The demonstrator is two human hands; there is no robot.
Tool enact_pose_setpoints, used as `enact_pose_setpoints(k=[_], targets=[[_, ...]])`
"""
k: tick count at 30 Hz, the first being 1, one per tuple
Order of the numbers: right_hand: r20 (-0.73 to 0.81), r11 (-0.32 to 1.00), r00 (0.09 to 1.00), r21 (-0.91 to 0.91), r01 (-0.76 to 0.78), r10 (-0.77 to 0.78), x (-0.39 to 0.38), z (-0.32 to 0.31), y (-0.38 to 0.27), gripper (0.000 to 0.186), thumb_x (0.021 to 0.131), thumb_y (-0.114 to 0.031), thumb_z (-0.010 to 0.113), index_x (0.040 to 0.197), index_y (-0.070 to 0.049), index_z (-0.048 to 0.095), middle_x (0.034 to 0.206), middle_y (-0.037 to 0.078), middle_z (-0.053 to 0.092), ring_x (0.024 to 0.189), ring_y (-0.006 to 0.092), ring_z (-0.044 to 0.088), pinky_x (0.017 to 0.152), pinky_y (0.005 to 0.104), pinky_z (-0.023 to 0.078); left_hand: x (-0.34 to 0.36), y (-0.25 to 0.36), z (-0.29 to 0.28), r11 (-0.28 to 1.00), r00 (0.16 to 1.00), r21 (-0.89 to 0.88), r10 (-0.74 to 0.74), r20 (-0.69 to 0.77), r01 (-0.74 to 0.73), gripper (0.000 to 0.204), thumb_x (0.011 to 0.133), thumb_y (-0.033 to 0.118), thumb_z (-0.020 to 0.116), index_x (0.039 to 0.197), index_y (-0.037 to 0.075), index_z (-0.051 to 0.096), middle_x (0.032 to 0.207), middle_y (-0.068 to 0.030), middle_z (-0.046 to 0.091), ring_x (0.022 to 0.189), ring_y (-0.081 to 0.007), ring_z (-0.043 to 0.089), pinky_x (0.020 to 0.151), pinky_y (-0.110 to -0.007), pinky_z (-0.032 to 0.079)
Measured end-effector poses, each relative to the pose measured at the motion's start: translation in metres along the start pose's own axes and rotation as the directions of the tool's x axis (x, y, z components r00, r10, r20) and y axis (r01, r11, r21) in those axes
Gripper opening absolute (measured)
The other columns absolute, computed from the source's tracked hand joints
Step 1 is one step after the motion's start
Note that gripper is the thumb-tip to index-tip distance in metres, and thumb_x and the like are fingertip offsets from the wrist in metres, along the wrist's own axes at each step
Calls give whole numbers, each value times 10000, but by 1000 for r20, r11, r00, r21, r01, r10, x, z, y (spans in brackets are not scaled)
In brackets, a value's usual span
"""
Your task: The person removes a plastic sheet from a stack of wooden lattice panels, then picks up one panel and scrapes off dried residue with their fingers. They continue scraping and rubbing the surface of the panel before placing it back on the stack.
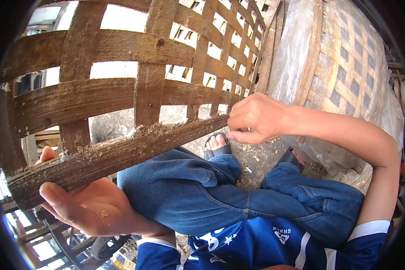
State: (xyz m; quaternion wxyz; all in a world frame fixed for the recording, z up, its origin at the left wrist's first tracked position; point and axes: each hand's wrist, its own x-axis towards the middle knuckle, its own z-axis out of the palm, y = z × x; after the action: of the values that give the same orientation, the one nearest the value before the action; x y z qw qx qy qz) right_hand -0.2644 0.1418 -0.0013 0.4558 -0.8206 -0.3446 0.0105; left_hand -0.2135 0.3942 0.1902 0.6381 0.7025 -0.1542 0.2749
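Observation:
A brown woven slat lattice panel (162,96) fills the upper left, its bottom bar rough and crusted with pale flakes along the top. My left hand (90,204) supports that bar from underneath at its left end, thumb in front and fingertips showing behind it, with a small flake on the palm. My right hand (252,119) is curled at the bar's right part, fingers bent against it; the fingertips are partly hidden.
To the right stands another pale lattice panel (346,76) beside translucent plastic sheeting (283,54). My sandalled feet (216,144) and jeans-clad legs are below, on dusty, littered concrete floor (245,159). More slatted pieces (40,243) lie at the lower left.

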Motion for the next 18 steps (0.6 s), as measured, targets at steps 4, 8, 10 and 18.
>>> enact_pose_setpoints(k=[4,8,10,18], targets=[[119,956,954,-135,-260,276,-1,-1,1,241,808,-268,693,733,-44,642,677,84,640,672,311,654,600,447,510,-1,2,2,999,999,47,3,-34,-1,356,1001,292,514,1180,-3,600,1230,-177,610,1126,-257,617,963,-492,545],[-11,904,906,74,-421,423,11,-18,-2,222,810,-256,714,872,-44,697,754,83,686,726,297,681,647,440,524,-1,1,2,1000,1000,31,-1,-29,2,366,1001,296,516,1191,-8,591,1231,-175,611,1121,-253,620,961,-490,545],[17,914,922,121,-386,387,9,-10,6,239,814,-250,724,944,-51,717,800,87,705,760,290,691,673,431,532,0,1,3,999,1000,35,3,-27,-2,371,1001,296,514,1192,-13,591,1232,-175,611,1115,-250,623,957,-486,548],[-42,950,952,92,-299,304,5,-1,10,224,835,-250,715,901,-37,696,806,107,682,766,287,682,692,415,536,-1,2,4,999,999,31,18,-38,-17,374,1008,285,502,1203,-21,592,1228,-182,616,1106,-264,628,946,-487,551]])
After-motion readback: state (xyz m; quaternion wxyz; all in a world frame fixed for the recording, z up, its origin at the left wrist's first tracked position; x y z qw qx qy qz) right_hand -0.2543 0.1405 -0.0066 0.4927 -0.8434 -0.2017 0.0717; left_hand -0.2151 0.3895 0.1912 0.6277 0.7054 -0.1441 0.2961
